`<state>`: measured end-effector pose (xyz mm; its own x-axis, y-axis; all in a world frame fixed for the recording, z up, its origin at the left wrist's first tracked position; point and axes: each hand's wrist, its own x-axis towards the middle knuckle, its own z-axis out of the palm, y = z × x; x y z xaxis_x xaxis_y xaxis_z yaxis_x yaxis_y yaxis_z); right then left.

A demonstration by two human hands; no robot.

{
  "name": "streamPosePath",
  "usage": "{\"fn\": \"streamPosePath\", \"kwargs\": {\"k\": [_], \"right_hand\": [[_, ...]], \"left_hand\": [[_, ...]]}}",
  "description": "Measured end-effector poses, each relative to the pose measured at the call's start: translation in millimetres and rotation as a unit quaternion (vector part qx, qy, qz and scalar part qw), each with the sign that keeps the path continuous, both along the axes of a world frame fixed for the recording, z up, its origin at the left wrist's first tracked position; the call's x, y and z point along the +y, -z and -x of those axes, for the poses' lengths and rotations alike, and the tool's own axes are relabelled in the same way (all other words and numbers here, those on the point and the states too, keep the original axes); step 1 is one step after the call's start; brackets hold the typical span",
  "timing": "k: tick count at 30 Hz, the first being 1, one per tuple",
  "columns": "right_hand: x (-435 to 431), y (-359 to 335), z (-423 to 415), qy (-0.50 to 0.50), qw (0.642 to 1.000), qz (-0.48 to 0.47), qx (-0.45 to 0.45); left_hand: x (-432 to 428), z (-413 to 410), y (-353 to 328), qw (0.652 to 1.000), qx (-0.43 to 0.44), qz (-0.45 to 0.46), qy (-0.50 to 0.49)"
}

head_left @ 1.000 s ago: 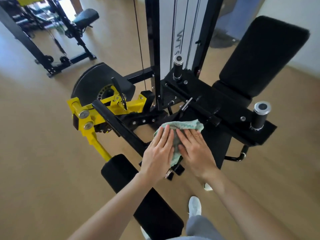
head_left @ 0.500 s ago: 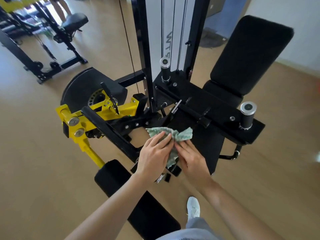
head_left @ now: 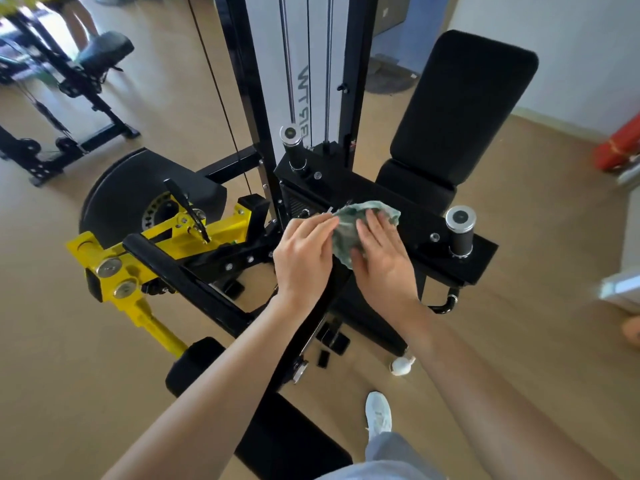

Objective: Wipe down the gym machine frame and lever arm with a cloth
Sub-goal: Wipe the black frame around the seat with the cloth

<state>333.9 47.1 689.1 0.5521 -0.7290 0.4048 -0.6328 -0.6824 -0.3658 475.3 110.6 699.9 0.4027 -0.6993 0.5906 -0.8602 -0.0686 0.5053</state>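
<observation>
The only writing I can make out is grey lettering point(head_left: 303, 98) running vertically down the white panel point(head_left: 298, 39) on the far tower of the machine point(head_left: 426, 216). It begins "WT", and I cannot read the letters after that.

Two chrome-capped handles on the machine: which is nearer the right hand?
The right-end handle, out past the right hand resting on the cloth; the other handle stands farther off against the weight-stack tower.
</observation>
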Motion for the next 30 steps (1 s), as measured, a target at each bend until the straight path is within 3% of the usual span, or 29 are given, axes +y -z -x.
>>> {"fn": "streamPosePath", "kwargs": {"k": [2, 6, 9, 16, 20, 27, 30], "right_hand": [[-12, 2, -8, -0.009, 0.996, -0.001, 0.09], [-29, -2, -13, -0.048, 0.989, -0.029, 0.138], [-26, -4, -5, -0.058, 0.985, -0.018, 0.159], [7, -7, 33, 0.028, 0.991, 0.0, 0.129], [13, -10, 21, 0.043, 0.988, -0.047, 0.14], [-39, -18, -25, -0.054, 0.975, -0.087, 0.198], [-36, -19, -12, -0.06, 0.979, -0.108, 0.164]], "left_hand": [[-4, 0, 11, 0.996, -0.01, -0.077, 0.033], [10, 10, 32, 0.981, -0.045, -0.161, 0.093], [21, 14, 36, 0.975, -0.085, -0.172, 0.108], [41, 23, 43, 0.963, -0.096, -0.162, 0.192], [30, 14, 35, 0.973, -0.082, -0.156, 0.152], [12, 11, 27, 0.978, -0.077, -0.176, 0.08], [16, 17, 25, 0.981, -0.072, -0.169, 0.066]]}}
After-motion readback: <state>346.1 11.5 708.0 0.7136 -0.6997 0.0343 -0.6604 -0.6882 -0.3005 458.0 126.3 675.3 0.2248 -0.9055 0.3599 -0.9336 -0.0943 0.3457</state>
